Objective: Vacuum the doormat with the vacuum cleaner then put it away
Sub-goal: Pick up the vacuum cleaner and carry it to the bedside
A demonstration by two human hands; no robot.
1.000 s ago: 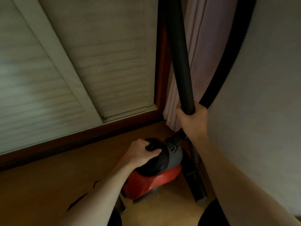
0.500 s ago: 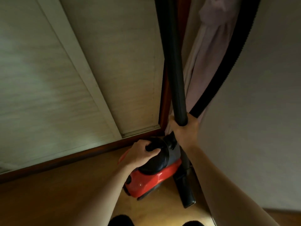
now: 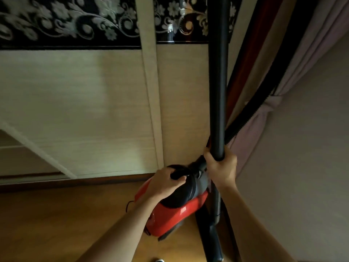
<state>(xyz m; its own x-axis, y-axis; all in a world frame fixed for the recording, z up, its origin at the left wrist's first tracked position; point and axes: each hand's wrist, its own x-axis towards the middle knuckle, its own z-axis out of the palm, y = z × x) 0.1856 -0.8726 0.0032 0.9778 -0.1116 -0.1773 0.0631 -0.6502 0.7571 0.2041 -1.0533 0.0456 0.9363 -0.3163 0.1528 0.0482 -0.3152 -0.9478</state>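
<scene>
A red canister vacuum cleaner (image 3: 175, 214) with a black top sits on the wooden floor in the corner. My left hand (image 3: 166, 183) grips its black carry handle. Its black wand (image 3: 217, 87) stands upright, and my right hand (image 3: 221, 167) is wrapped around the wand's lower part. The ribbed black hose (image 3: 264, 95) arcs up to the right behind the wand. The black floor nozzle (image 3: 213, 241) rests on the floor to the right of the canister. No doormat is in view.
A pale sliding wardrobe door (image 3: 85, 114) with a black floral band (image 3: 66, 21) fills the left and back. A tied pinkish curtain (image 3: 270, 108) hangs behind the hose. A plain wall (image 3: 306, 157) closes the right side. Wooden floor (image 3: 56, 224) lies open to the left.
The view has tilted upward, showing the floral band on the door. The wand stands more upright and closer to the corner. Both hands keep the same grips.
</scene>
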